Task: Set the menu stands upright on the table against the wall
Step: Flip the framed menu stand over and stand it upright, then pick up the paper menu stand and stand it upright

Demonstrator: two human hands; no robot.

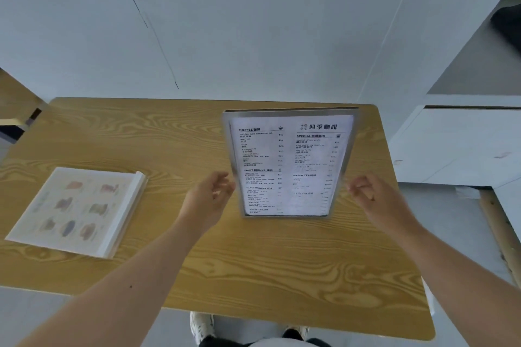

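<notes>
A silver-framed menu stand with a black-and-white drinks list stands upright on the wooden table, right of centre and a little in front of the white wall. My left hand hovers at its left edge, fingers loosely curled, fingertips at or just off the frame. My right hand is beside its right edge with a small gap, holding nothing. A second menu stand, showing pastel pictures of drinks, lies flat on the table's left side.
The table's far edge meets the wall. A white counter or cabinet stands to the right. My shoes show below the table's near edge.
</notes>
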